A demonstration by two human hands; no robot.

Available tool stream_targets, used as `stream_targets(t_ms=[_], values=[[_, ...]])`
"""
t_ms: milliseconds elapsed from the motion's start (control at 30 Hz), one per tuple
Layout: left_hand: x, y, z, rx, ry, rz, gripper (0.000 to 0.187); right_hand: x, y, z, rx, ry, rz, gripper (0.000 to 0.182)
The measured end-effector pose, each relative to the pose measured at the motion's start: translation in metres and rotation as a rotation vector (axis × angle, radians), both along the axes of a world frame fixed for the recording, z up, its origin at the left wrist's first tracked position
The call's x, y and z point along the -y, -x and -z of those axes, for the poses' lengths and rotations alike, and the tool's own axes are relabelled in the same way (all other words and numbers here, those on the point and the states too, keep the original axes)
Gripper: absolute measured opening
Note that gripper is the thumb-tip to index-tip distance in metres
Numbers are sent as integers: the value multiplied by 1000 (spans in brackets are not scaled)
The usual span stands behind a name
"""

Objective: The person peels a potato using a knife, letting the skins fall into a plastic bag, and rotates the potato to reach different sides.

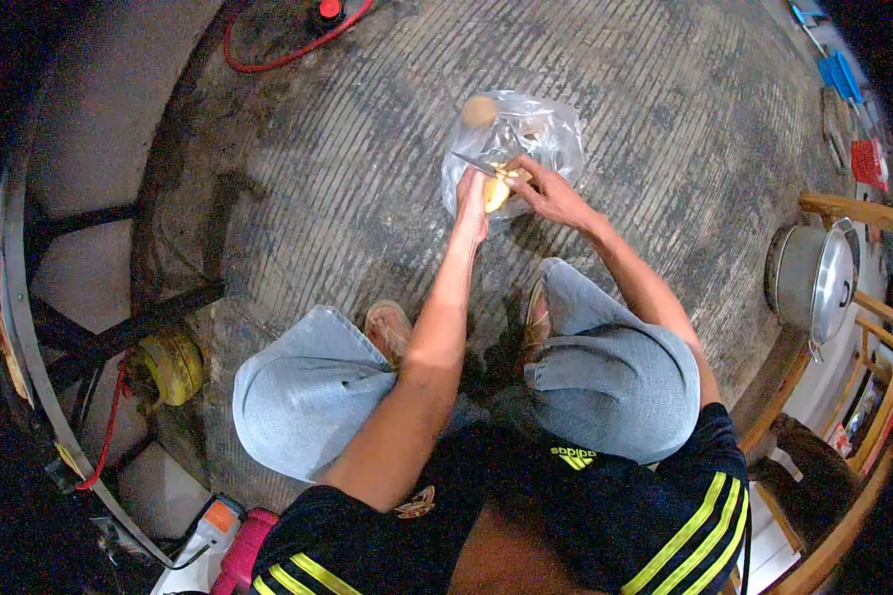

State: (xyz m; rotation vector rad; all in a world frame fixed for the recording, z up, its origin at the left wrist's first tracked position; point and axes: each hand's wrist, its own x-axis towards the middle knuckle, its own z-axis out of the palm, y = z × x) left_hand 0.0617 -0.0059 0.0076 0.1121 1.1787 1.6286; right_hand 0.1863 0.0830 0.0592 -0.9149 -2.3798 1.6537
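Observation:
My left hand point(472, 205) is closed around a pale yellow peeled piece point(496, 194) that looks like a potato. My right hand point(558, 201) grips a knife point(473, 163), its blade pointing left across the top of the yellow piece. The knife's handle is hidden in my fingers. Small yellow bits show by the blade and fingertips. Under both hands a clear plastic bag point(567, 134) lies spread on the floor. A round brown potato point(479, 111) sits at the bag's far left part.
Around the bag runs a grooved, stained concrete floor point(357, 149). A lidded metal pot point(796, 278) stands at the right near wooden furniture point(853, 210). To the left are a yellow gas cylinder point(174, 367) and a dark metal frame point(159, 322). A red hose point(298, 52) lies at the far left.

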Motion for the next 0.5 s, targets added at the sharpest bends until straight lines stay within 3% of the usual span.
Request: stream_targets(t_ms=[67,233,500], values=[[-2,-1,1,-41,-8,-5,21,-2,0,2,-117,74,-2,32],[-1,17,11,-78,-93,37,21,2,-3,-23,-101,480,92,33],[-1,17,-2,-24,-23,-15,15,6,-4,-22,-150,223,-27,36]])
